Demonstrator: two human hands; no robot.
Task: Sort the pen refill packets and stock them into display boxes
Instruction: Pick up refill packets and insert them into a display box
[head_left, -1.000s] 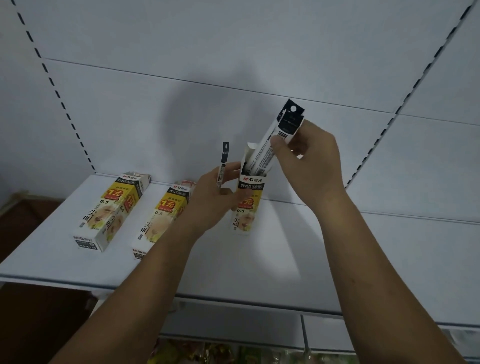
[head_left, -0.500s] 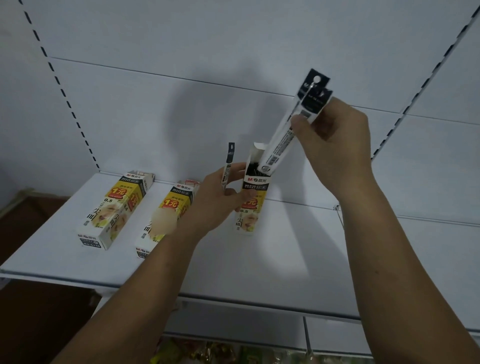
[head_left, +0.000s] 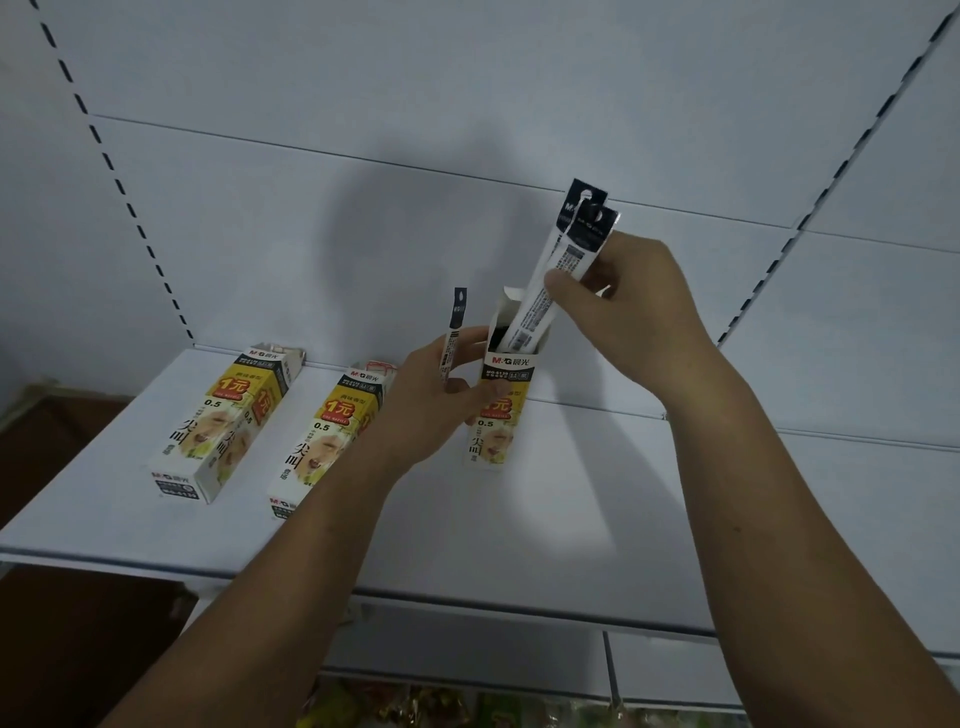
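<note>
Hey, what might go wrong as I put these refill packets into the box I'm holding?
The right hand pinches two refill packets tilted into the held box; their ends might snag on its open flap and bend. The left hand grips both that box and a single packet, so either might slip.

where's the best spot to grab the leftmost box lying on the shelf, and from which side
Pinch the leftmost box across its long side faces, about mid-length, coming down from above. It lies flat on the shelf, and the neighbouring box lies apart, so both sides look free. Avoid the opened flap end at the back; it looks flimsy.
</note>
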